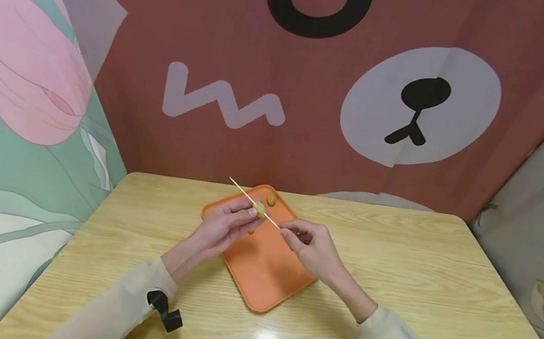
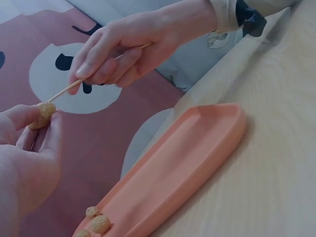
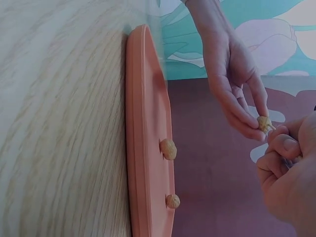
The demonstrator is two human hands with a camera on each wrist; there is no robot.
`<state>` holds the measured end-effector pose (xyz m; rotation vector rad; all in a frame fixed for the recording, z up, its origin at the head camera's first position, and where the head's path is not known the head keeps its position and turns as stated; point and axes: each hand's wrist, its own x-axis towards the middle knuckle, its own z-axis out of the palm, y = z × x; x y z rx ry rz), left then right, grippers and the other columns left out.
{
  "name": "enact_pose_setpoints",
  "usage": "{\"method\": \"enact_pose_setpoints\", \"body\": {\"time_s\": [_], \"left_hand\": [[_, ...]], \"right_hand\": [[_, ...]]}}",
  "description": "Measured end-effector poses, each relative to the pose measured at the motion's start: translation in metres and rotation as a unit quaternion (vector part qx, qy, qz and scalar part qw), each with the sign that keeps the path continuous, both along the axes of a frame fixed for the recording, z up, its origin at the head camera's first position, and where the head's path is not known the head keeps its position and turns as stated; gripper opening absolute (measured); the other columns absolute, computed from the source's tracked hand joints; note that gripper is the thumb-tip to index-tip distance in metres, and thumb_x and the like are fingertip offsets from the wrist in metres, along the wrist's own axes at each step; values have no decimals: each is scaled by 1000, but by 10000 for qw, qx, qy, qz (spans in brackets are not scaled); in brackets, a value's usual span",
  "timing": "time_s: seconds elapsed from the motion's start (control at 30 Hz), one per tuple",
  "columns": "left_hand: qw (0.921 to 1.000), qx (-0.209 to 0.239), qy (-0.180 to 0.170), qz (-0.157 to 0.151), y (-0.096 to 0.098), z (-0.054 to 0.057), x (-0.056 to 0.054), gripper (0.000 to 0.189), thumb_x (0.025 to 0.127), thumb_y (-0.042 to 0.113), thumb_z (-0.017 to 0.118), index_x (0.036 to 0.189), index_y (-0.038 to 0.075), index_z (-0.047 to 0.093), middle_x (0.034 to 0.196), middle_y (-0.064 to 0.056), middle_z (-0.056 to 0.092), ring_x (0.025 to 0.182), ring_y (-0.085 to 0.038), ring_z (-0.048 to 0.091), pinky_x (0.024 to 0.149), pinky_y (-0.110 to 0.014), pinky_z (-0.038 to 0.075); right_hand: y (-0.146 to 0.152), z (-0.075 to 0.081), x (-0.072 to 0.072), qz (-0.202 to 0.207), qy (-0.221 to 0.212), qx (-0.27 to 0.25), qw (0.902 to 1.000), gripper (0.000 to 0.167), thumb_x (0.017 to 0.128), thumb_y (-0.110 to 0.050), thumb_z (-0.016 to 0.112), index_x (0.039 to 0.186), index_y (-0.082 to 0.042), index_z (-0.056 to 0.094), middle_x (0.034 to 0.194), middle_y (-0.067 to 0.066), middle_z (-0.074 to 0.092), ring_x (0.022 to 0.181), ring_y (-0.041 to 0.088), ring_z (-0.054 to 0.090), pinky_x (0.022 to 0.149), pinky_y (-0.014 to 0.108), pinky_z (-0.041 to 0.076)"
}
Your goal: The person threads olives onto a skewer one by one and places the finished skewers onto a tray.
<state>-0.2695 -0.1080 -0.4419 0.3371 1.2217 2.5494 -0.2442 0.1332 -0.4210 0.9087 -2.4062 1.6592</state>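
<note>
My left hand (image 1: 222, 228) pinches a small golden-brown ball (image 1: 260, 210) between thumb and fingers, above the tray. A thin wooden skewer (image 1: 242, 190) meets the ball; in the head view it sticks out past it to the upper left. Whether it runs right through, I cannot tell. The skewer's lower right part is pinched by my right hand (image 1: 312, 247), fingers curled. In the left wrist view, a short piece of skewer (image 2: 146, 45) shows behind that hand. Below both hands lies an orange tray (image 1: 261, 294). Similar balls (image 2: 100, 224) rest at its far end.
The tray lies at an angle on a light wooden table (image 1: 391, 293). A red printed curtain (image 1: 304, 162) hangs at the table's far edge, with another printed cloth (image 1: 19, 61) to the left. Black straps (image 1: 165, 312) sit at both wrists.
</note>
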Motion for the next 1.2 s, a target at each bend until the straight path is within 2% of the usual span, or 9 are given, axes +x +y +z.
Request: {"method": "enact_pose_setpoints", "body": {"time_s": [0.2, 0.33, 0.53, 0.63, 0.83, 1.0, 1.2], "left_hand": [[9998, -181, -13, -121, 9, -5, 4, 31, 102, -5, 57, 132, -12, 59, 144, -29, 50, 125, -30, 59, 108, -41, 43], [9995, -292, -82, -99, 12, -6, 3, 30, 102, -5, 57, 131, -12, 60, 145, -30, 48, 124, -30, 60, 107, -41, 44], [9995, -318, -83, -27, 15, -4, 0, 38, 102, -7, 55, 138, -17, 49, 140, -23, 56, 124, -29, 60, 107, -40, 44], [9994, -336, -102, 14, 16, -3, -2, 40, 102, -7, 55, 140, -17, 47, 138, -19, 58, 121, -28, 61, 106, -42, 45], [9988, -375, -231, 224, 10, -3, -6, 41, 102, -7, 54, 142, -16, 46, 135, -22, 58, 115, -27, 65, 104, -42, 47], [9987, -279, -173, 379, 4, -4, -9, 37, 101, -9, 55, 138, -15, 50, 137, -28, 54, 116, -29, 64, 104, -43, 47], [9985, -436, -222, 254, -5, -3, -9, 27, 100, -7, 59, 126, -14, 57, 143, -30, 47, 116, -30, 64, 104, -42, 47]], "right_hand": [[-7, -1, -4, -54, -149, -159, 9997, 15, 103, -19, 65, 108, -12, 77, 71, 5, 60, 52, 14, 47, 47, 26, 38], [-8, -2, -5, -165, -190, -208, 9995, 12, 102, -16, 66, 104, -11, 76, 74, 3, 63, 52, 14, 49, 47, 25, 39], [-9, -5, -7, -320, -218, -294, 9988, 11, 101, -16, 67, 102, -8, 75, 75, 3, 64, 53, 15, 52, 47, 24, 39], [-8, -6, -8, -374, -271, -210, 9987, 12, 102, -21, 66, 101, -11, 75, 72, 4, 61, 54, 15, 51, 47, 25, 39], [3, -7, -5, -218, -462, 222, 9984, 15, 104, -21, 63, 105, -11, 75, 74, 7, 62, 53, 15, 47, 46, 25, 37], [13, -7, -1, 46, -748, 196, 9970, 14, 104, -14, 63, 108, -7, 75, 76, 18, 63, 51, 15, 46, 45, 23, 37], [9, -12, -3, 29, -413, 230, 9989, 14, 103, -11, 63, 105, -10, 77, 73, 6, 65, 57, 14, 51, 49, 23, 39]]}}
